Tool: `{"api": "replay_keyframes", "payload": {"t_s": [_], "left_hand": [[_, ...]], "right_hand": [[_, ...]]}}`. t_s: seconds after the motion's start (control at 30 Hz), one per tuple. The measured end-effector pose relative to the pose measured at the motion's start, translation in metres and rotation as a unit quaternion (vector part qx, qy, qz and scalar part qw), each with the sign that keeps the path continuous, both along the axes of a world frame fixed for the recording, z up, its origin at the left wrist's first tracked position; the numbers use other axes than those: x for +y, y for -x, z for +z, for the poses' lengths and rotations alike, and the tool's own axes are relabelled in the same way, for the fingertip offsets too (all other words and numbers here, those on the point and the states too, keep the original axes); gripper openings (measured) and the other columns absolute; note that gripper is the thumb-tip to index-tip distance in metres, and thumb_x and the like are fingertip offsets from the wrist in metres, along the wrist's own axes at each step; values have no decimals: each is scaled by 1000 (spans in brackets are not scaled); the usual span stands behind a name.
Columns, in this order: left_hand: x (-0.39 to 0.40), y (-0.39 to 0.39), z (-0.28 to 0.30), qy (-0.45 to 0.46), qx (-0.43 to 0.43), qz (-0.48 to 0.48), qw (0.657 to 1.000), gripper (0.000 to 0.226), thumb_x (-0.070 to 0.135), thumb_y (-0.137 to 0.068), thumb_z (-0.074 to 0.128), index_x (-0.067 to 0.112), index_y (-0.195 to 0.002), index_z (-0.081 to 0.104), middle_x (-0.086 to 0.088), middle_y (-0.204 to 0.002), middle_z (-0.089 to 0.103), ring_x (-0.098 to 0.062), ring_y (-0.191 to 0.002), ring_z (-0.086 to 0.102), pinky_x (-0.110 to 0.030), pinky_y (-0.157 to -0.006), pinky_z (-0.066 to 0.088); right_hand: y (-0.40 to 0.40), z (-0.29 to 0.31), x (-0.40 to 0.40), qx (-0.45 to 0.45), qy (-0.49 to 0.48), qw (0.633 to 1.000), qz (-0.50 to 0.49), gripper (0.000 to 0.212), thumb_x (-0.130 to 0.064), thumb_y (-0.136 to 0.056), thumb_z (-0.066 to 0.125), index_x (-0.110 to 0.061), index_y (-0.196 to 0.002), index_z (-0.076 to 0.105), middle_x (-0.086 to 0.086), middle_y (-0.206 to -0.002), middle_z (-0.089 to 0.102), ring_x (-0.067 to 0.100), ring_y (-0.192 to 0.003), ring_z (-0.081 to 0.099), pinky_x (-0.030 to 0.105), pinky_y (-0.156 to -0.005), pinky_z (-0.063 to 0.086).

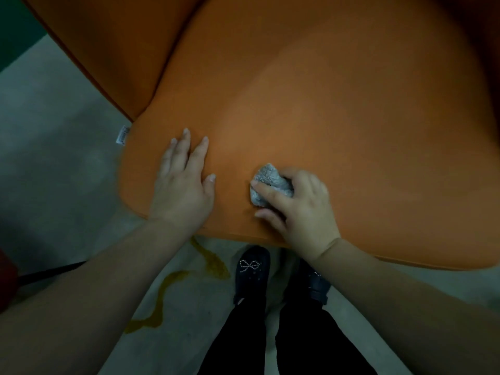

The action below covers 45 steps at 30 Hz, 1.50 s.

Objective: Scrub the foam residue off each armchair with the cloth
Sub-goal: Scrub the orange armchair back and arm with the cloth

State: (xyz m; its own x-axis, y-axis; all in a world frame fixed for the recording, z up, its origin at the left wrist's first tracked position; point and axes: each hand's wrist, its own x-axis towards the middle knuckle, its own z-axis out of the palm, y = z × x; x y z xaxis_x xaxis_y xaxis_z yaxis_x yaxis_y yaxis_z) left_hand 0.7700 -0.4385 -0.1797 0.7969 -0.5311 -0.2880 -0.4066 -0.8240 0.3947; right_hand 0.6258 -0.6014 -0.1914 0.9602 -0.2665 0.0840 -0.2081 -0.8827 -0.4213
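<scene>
- Lying at about nine o'clock, a small white fabric tag (123,134) sticks out from the left edge of the seat cushion; its print is too blurred to read.
- Resting flat near the cushion's front-left corner, the left hand (180,185) has its fingers spread wide toward twelve o'clock and grips nothing.
- Filling the upper frame from ten to three o'clock, the orange armchair (338,109) shows a smooth, matte seat cushion with a faintly paler patch at its middle; no foam can be made out in this dim light. Its armrest at eleven o'clock and its right side are cut off by the frame.
- Sitting just right of the left hand, the grey cloth (269,184) is bunched into a wad and pressed on the cushion near its front edge.
- Clamped over the wad, the right hand (300,207) covers the cloth's right half, forefinger across its top.
- Standing at six o'clock on the pale floor (54,185), dark shoes (253,272) show; the right one is mostly hidden by the forearm.
</scene>
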Motion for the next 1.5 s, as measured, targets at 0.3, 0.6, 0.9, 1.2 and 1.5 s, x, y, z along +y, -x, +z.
{"api": "replay_keyframes", "payload": {"t_s": [0.3, 0.6, 0.9, 1.2, 1.5], "left_hand": [[-7, 9, 4, -10, -13, -15, 1000, 62, 31, -97, 46, 23, -152, 18, -2, -161, 4, -23, -147, 2, -43, -118, 12], [-12, 14, 3, -18, -17, -25, 999, 61, 31, -96, 47, 23, -151, 22, -3, -161, 7, -24, -147, 5, -48, -117, 17], [-53, 22, 3, -14, -38, -84, 996, 59, 31, -96, 49, 21, -150, 28, -3, -161, 9, -25, -147, 6, -47, -118, 14], [-59, 2, 1, -47, -27, -67, 996, 61, 36, -97, 46, 28, -152, 19, 4, -161, 2, -20, -147, 0, -47, -116, 14], [-56, 4, 15, -70, -1, -81, 994, 60, 36, -98, 45, 25, -152, 21, 2, -161, 5, -20, -147, 2, -43, -119, 14]], "right_hand": [[5, -3, -55, -35, 2, 985, -172, 31, -24, -86, 67, -21, -117, 69, 25, -104, 55, 40, -90, 54, 46, -78, 46], [27, -14, -77, -26, 34, 990, -135, 36, -14, -82, 71, -24, -116, 70, 25, -110, 56, 43, -95, 54, 48, -81, 45], [-19, -6, -44, -36, -9, 999, 37, 34, -26, -85, 68, -28, -119, 67, 19, -107, 58, 38, -90, 53, 43, -77, 43], [-82, -15, -145, -8, -18, 940, -339, 32, -28, -90, 54, -36, -121, 60, 10, -124, 47, 32, -112, 44, 39, -95, 37], [-21, 1, -134, 31, -7, 996, -83, 33, -17, -89, 65, -24, -121, 66, 22, -109, 58, 42, -96, 53, 45, -83, 43]]}}
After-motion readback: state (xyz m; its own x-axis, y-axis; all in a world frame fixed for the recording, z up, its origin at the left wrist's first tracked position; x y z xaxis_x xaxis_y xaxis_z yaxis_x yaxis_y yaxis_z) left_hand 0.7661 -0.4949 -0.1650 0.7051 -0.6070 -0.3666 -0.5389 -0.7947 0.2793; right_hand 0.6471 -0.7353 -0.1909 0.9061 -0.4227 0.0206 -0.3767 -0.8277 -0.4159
